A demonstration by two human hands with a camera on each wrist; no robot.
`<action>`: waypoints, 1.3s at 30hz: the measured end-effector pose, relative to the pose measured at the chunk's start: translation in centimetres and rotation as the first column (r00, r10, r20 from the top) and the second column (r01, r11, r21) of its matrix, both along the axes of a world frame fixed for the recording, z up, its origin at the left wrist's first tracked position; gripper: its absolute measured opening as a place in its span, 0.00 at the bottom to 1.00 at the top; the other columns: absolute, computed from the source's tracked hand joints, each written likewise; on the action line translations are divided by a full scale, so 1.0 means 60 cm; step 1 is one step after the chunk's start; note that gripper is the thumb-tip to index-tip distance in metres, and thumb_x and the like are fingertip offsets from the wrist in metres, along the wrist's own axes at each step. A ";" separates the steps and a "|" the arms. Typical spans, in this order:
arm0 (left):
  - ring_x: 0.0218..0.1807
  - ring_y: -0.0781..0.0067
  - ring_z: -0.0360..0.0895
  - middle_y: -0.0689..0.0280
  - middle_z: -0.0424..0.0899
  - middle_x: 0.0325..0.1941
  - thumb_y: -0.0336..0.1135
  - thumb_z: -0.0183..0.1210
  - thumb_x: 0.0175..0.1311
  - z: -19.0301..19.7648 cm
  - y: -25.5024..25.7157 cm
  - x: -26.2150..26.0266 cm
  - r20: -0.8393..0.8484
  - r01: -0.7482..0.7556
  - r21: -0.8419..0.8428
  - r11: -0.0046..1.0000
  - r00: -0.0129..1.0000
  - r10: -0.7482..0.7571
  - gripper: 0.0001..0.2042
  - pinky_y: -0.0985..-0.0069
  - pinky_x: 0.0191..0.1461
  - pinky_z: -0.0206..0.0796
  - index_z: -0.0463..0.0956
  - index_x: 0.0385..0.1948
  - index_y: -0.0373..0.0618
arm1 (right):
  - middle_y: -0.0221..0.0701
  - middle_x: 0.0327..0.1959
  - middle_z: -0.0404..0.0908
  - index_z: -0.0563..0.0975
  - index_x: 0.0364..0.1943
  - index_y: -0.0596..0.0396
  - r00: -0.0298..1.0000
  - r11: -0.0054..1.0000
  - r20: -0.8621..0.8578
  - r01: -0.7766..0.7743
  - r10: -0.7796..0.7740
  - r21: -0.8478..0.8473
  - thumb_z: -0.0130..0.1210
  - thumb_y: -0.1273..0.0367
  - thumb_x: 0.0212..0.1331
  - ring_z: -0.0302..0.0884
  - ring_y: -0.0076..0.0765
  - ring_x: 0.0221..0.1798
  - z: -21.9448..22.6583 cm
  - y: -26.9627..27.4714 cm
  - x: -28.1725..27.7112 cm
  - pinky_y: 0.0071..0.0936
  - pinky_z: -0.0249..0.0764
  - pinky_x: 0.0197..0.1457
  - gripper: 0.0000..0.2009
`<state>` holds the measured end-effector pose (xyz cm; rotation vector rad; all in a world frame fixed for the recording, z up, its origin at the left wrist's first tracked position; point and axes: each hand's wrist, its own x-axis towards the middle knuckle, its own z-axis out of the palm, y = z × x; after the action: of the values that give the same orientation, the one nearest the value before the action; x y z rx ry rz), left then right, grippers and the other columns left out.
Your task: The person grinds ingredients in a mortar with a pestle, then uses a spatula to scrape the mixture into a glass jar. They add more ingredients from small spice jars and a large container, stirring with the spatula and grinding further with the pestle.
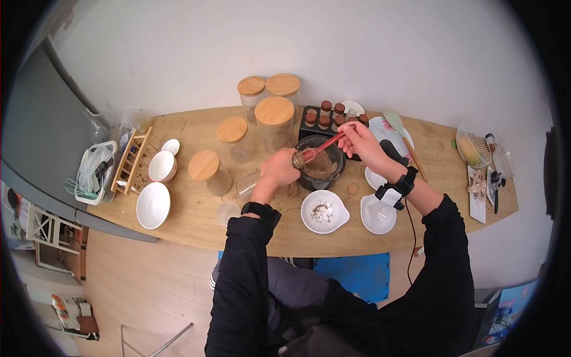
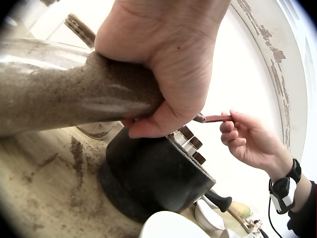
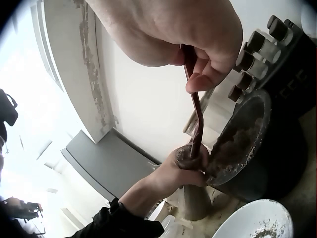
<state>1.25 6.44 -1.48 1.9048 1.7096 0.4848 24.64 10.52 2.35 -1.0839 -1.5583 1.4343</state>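
Gripping a glass jar filled with brown powder, the left hand held it tilted above a black pot in the left wrist view. Farther right, the right hand pinched a red spoon by its handle. Loose powder streaked the surface.

From the right wrist, I saw the spoon's lower end inside the jar's mouth, just beside the pot's rim. More powder lay in the pot, and brown-capped bottles stood beyond it.

In the head view, the jar's mouth met the pot's left rim. A spouted white bowl with flakes inside sat on the near side, wooden-lidded jars stood far left, and a spatula lay across a plate at right.
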 end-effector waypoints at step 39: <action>0.48 0.58 0.76 0.62 0.80 0.42 0.28 0.57 0.41 0.005 -0.004 0.000 0.020 -0.006 0.001 1.000 1.000 0.006 0.14 0.66 0.49 0.68 0.79 0.34 0.51 | 0.25 0.19 0.74 0.74 0.35 0.57 0.963 0.996 0.265 0.034 -0.053 0.077 0.49 0.57 0.66 0.69 0.17 0.19 0.032 -0.017 0.010 0.15 0.66 0.23 0.16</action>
<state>1.28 6.21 -1.21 1.8894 1.7031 0.5058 25.22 9.51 4.28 -1.3022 -1.7476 1.2310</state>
